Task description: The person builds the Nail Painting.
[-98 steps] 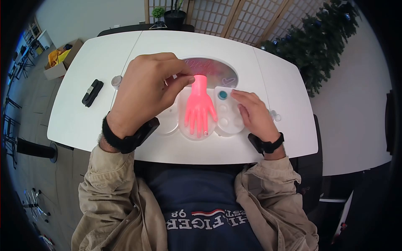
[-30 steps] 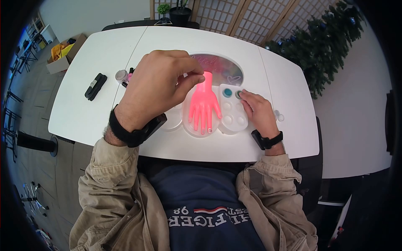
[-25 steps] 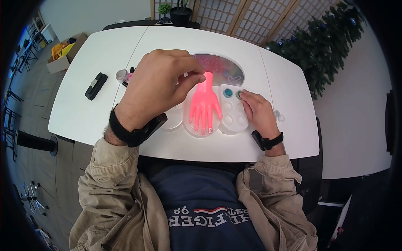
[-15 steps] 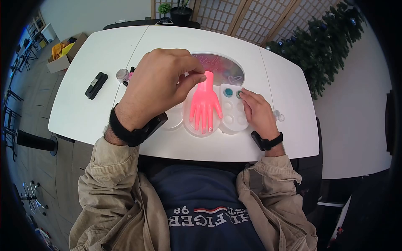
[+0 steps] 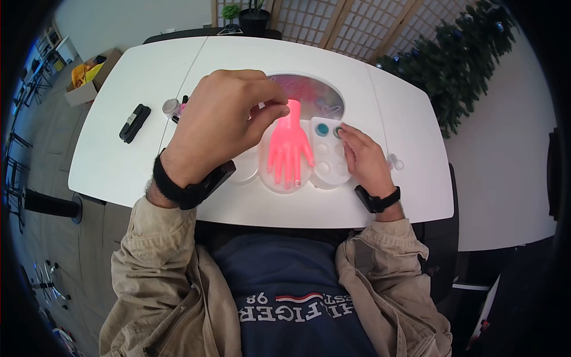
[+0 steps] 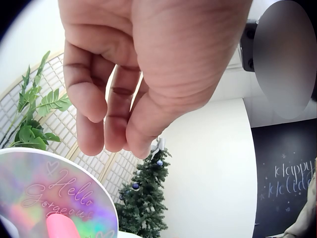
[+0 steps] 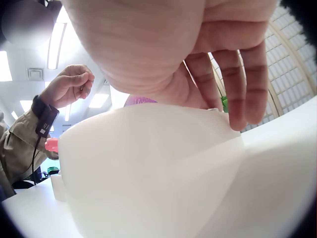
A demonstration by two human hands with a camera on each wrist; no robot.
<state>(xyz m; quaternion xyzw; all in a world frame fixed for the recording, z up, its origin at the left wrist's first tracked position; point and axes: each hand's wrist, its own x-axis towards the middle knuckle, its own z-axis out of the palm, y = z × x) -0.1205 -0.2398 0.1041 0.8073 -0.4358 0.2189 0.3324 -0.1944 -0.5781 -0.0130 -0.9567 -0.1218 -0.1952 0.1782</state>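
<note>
In the head view my left hand [image 5: 223, 122] is raised, thumb and index fingertips together close above the wrist end of a pink model hand [image 5: 288, 143]. Nothing shows between those fingertips in the left wrist view. The model hand lies fingers toward me on the middle dish of a white tray [image 5: 329, 182], with a small mark on one nail. My right hand [image 5: 370, 159] touches the tray's right side with fairly straight fingers. Their tips overlap a small dark-green pot [image 5: 336, 132], partly hidden. Beside it a teal pot [image 5: 322, 130] sits in another well.
Behind the model hand lies an iridescent "Hello Gorgeous" oval panel [image 6: 59, 191]. On the left are a black case [image 5: 135, 123] and a small jar [image 5: 171, 107] with slim items beside it. Small clear pieces [image 5: 395, 162] lie at right on the white table [image 5: 410, 196].
Since the oldest frame my right fingers have shifted, and the dark-green pot partly shows beside them. My left hand keeps its pose. The head view has shifted slightly.
</note>
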